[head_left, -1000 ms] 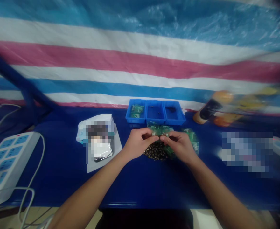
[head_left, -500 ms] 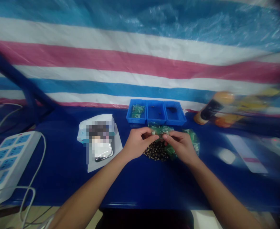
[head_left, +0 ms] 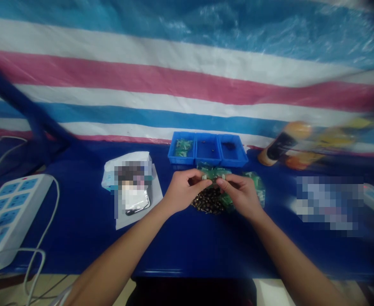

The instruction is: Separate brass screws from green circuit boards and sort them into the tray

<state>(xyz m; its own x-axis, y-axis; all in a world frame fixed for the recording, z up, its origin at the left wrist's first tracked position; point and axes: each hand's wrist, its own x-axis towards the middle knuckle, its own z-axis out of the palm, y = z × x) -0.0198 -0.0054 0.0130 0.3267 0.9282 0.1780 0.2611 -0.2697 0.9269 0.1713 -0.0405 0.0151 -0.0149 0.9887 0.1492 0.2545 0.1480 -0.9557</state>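
Note:
Between my left hand [head_left: 183,191] and my right hand [head_left: 241,195], fingertips pinch a green strip [head_left: 214,172] with small white parts along it. Just below the hands lies a heap of small dark beadlike parts [head_left: 208,201], partly hidden by my fingers. Another green strip [head_left: 257,188] lies beside my right hand. A blue three-compartment tray [head_left: 208,158] stands beyond the hands. Its left compartment holds green pieces [head_left: 183,147], and its right one holds dark bits [head_left: 228,145].
A white power strip [head_left: 11,208] lies at the left. A phone [head_left: 137,202] rests on white paper and plastic left of my hands. A bottle [head_left: 284,144] stands at the back right, by a blurred patch [head_left: 329,202]. A striped tarp backs the blue table [head_left: 206,255].
Both hands stay pinching the green strip, with only slight finger movement. The whole scene sits a little higher in the view.

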